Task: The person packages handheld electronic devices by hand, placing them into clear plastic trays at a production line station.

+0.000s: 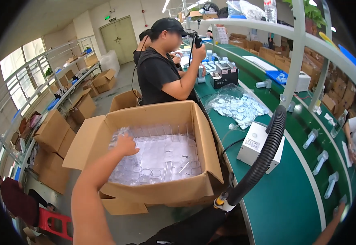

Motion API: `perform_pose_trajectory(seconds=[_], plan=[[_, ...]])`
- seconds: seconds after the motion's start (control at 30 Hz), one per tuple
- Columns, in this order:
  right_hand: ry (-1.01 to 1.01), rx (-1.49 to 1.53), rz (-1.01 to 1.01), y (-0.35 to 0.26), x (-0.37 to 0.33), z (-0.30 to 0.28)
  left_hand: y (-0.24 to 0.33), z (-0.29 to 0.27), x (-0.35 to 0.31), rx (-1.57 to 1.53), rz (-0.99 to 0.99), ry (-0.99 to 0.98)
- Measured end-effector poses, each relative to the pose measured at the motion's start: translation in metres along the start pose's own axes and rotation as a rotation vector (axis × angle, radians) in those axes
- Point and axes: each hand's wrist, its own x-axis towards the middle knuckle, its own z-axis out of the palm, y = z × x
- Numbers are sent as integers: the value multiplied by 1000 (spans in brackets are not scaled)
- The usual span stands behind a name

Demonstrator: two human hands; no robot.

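Left hand (125, 145) is reached into the open cardboard box (202, 122), resting on clear plastic trays (161, 157); finger state cannot be told. Right hand (338, 212), at four o'clock, is barely seen over the green worktop (284, 196).

Workshop vibe: long green surface (284, 196) on the right, metal racks (43, 77) with cardboard boxes by big bright windows (20, 65), grey floor (122, 81), pale double door (118, 38).

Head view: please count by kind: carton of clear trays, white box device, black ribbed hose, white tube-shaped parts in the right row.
Carton of clear trays: 1
White box device: 1
Black ribbed hose: 1
White tube-shaped parts: 3
Total: 6
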Motion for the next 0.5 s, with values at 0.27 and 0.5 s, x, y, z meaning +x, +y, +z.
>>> perform_pose_trajectory(seconds=[0.27, 0.5], plan=[[95, 1605, 104, -105, -102, -169, -10, -81, -26, -253, 156, 483], [43, 1981, 543, -183, -311, -475, 52, -169, -189, -1837, 560, 373]])
